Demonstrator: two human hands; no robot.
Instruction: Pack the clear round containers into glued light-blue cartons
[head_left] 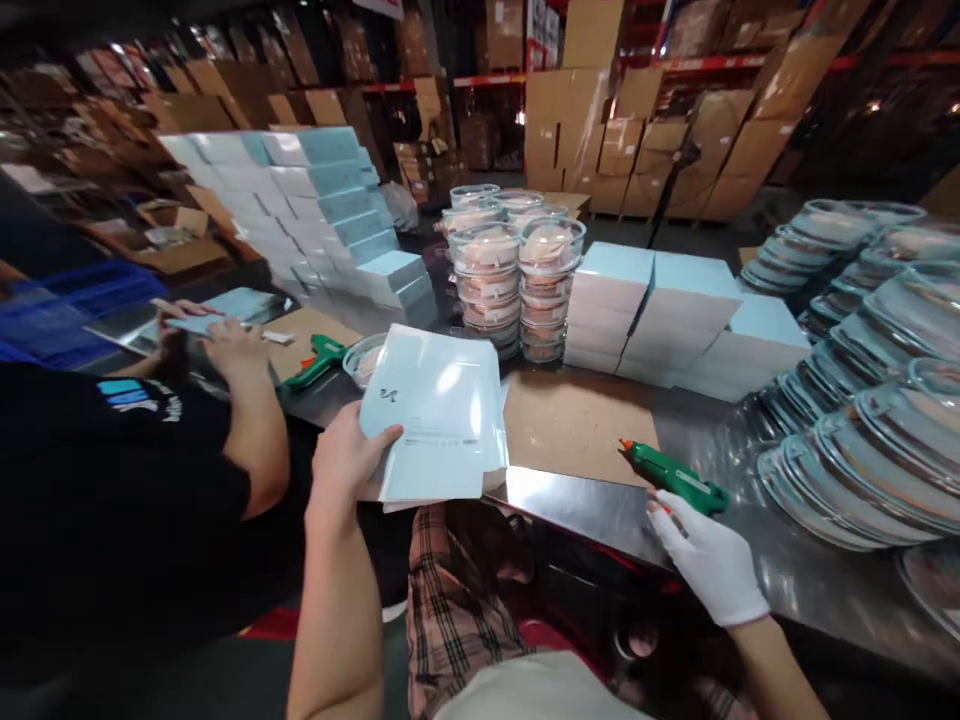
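My bare left hand [349, 455] grips a light blue printed carton [439, 410] by its left edge, thumb on top. The carton is held over the table's front edge, with a small dark scribble on its upper left. My right hand [709, 560], in a white glove, is closed at the grip of a green glue gun [675, 478]. The gun's orange nozzle points left over a brown cardboard sheet [577, 425]. The glove hides most of the grip. Just behind the carton is a clear round container [364, 362], partly covered.
Stacked glass containers [487, 265] and pale blue boxes [652, 310] stand behind the cardboard. More container stacks [885, 400] crowd the right. A tall box stack [315, 210] rises at left. Beside a second green glue gun [319, 360], a co-worker's hands [232, 350] handle a blue carton.
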